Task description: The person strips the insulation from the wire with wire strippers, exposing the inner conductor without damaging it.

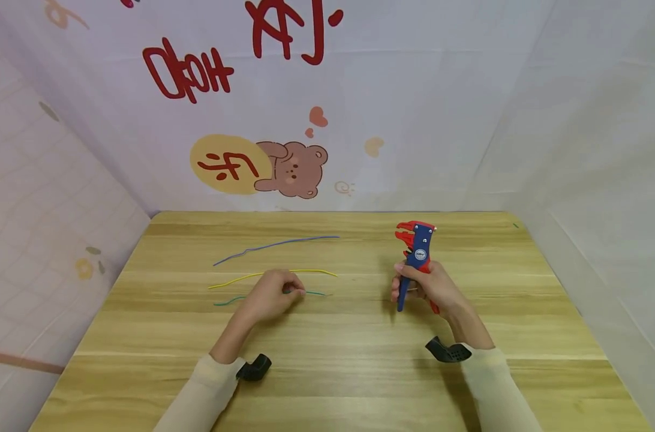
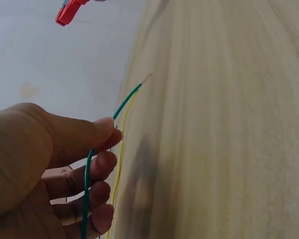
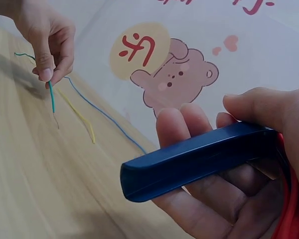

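My left hand pinches a green wire between thumb and index finger, close to its right end. Bare copper strands stick out of that end. My right hand grips a wire stripper with blue and red handles, its red jaws pointing up and to the left, away from the wires. One blue handle crosses the fingers in the right wrist view. Just beyond the left hand lies a yellow wire, and farther back a blue wire.
The wooden table runs back to a white cloth wall printed with a bear and red characters. Cloth also hangs at both sides. Dark camera mounts sit at both wrists. A small green scrap lies at the far right corner.
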The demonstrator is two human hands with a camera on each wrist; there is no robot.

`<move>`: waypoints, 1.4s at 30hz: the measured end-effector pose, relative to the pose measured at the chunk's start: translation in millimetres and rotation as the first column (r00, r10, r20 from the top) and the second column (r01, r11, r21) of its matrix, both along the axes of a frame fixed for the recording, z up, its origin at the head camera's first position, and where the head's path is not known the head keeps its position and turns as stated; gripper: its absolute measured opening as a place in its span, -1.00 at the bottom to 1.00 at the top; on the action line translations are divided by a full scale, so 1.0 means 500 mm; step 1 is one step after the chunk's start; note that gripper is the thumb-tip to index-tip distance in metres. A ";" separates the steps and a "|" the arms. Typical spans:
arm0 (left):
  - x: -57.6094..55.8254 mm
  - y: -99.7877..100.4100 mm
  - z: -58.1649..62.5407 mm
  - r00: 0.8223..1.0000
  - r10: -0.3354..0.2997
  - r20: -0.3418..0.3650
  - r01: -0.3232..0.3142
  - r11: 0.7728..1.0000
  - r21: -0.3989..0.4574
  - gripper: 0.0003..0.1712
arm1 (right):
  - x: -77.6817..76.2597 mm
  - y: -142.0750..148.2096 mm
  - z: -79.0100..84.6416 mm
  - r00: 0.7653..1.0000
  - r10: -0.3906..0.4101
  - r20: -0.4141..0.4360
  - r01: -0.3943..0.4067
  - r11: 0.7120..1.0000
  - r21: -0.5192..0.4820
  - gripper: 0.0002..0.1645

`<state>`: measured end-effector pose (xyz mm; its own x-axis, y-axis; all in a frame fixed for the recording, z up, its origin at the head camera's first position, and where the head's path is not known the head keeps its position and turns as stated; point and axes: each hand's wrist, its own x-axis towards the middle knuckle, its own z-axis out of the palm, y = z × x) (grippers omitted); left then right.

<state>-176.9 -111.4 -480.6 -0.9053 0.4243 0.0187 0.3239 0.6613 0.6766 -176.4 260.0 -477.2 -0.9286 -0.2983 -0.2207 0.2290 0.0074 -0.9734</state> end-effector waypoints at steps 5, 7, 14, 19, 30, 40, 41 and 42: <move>-0.003 0.004 -0.006 0.999 -0.009 -0.046 0.006 0.999 -0.053 -0.97 | -0.001 0.001 -0.017 0.999 0.017 0.043 -0.017 1.000 0.003 -0.23; -0.003 0.005 -0.006 0.999 -0.003 -0.046 -0.001 0.997 -0.072 -0.95 | -0.002 0.001 -0.021 0.998 0.023 0.052 -0.023 1.000 0.003 -0.24; -0.008 0.008 0.000 0.998 0.054 -0.029 -0.057 0.992 -0.116 -0.89 | -0.012 0.001 -0.027 0.997 0.012 0.080 -0.012 1.000 0.002 -0.25; -0.022 0.010 0.003 0.995 0.075 -0.067 -0.082 0.991 -0.108 -0.89 | -0.014 0.004 -0.031 0.997 0.011 0.082 -0.011 1.000 0.000 -0.28; -0.070 0.027 0.004 0.990 0.087 -0.112 -0.104 0.983 -0.149 -0.68 | -0.017 0.011 -0.048 0.993 -0.007 0.114 0.006 1.000 0.008 -0.37; -0.102 0.054 -0.015 0.984 0.169 -0.048 -0.174 0.978 -0.119 -0.86 | -0.017 0.020 -0.051 0.990 -0.008 0.141 0.005 1.000 0.019 -0.40; -0.103 0.056 -0.017 0.982 0.181 -0.045 -0.185 0.976 -0.116 -0.91 | -0.016 0.020 -0.049 0.989 -0.006 0.145 0.004 1.000 0.017 -0.39; -0.104 0.057 -0.017 0.980 0.191 -0.045 -0.195 0.974 -0.113 -0.94 | -0.017 0.019 -0.049 0.989 -0.001 0.146 -0.001 1.000 0.014 -0.38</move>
<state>-229.1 -82.9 -489.2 -0.9701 0.2423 0.0110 0.2031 0.7870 0.5825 -184.9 269.4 -501.6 -0.8863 -0.2942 -0.3577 0.3684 0.0203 -0.9295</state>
